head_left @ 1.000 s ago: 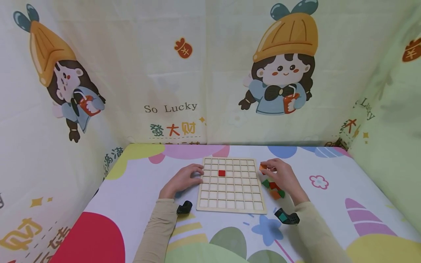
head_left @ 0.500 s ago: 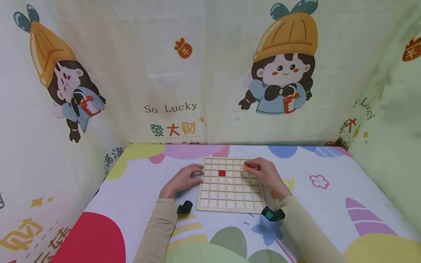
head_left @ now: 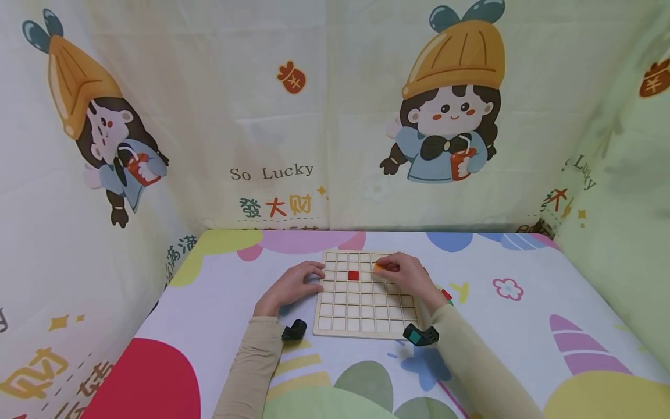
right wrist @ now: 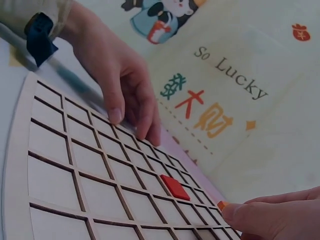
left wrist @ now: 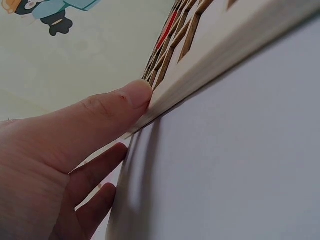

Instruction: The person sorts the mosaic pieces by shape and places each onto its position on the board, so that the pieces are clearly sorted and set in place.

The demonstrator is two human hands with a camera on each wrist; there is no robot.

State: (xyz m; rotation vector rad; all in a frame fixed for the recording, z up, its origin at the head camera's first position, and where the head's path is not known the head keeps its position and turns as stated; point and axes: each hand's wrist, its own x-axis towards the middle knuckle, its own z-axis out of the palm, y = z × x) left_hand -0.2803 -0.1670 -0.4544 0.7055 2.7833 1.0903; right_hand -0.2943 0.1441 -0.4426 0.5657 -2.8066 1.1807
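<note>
orange piece (head_left: pixel 377 268) sitting in the right hand's (head_left: pixel 412 277) pinch, over the wooden board (head_left: pixel 366 336)

right hand is pinching the orange piece between thumb and fingertips, over the far right part of the gridded board. thumb is covering much of the piece in the right wrist view; cannot tell whether its underside is touching the grid. red tile (head_left: pixel 353 276) is lying in one cell of the board's far half, left of centre. orange piece is being held to its right, apart from it.

left hand (head_left: pixel 295 284) is resting at the board's left edge, fingers relaxed and gripping nothing, thumb tip touching the rim in the left wrist view. board is lying flat on the desk (head_left: pixel 220 297), whose white cover is showing bright printed shapes.

loose pieces (head_left: pixel 446 294) in red and green are showing just beside the right wrist, partly hidden by it. black devices (head_left: pixel 294 331) are sitting at both wrists, by beige sleeves (head_left: pixel 250 364). pale backdrop (head_left: pixel 356 116) is hanging behind, printed with cartoon figures and lettering.
</note>
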